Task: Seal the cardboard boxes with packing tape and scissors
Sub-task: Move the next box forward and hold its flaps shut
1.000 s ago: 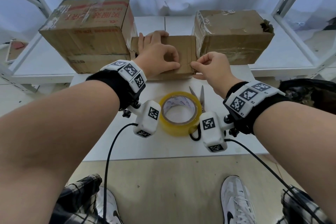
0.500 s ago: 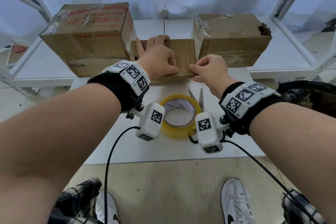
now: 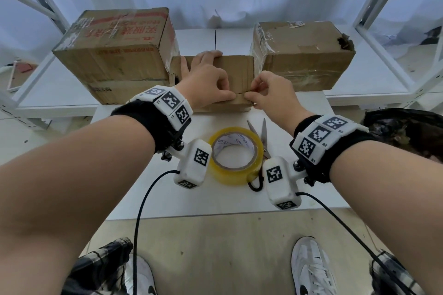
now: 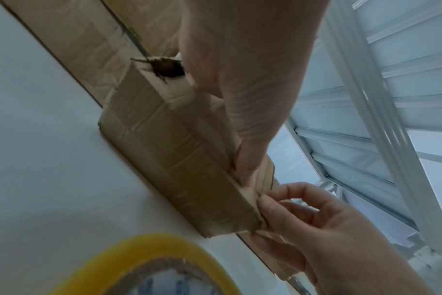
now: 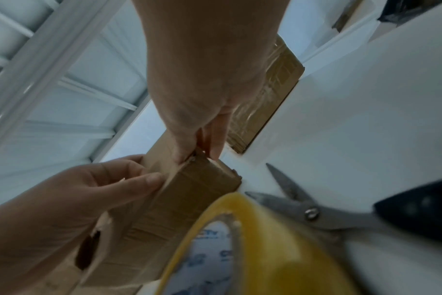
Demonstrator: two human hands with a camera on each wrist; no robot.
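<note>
cardboard small box (image 3: 236, 72) sits at the table's far edge between two bigger boxes; my left hand (image 3: 206, 88) grips its top, my right hand (image 3: 271, 93) pinches its near right corner. near it lie tape roll (image 3: 236, 155) and scissors (image 3: 262, 134).

The white table (image 3: 167, 199) holds a yellow roll of tape (image 3: 233, 155) in the middle, scissors (image 3: 262, 136) touching it at 2 o'clock, a small brown box (image 3: 237, 72) at 12 o'clock, a big box (image 3: 115, 55) at 10 o'clock and another box (image 3: 299, 55) at 1 o'clock.
</note>
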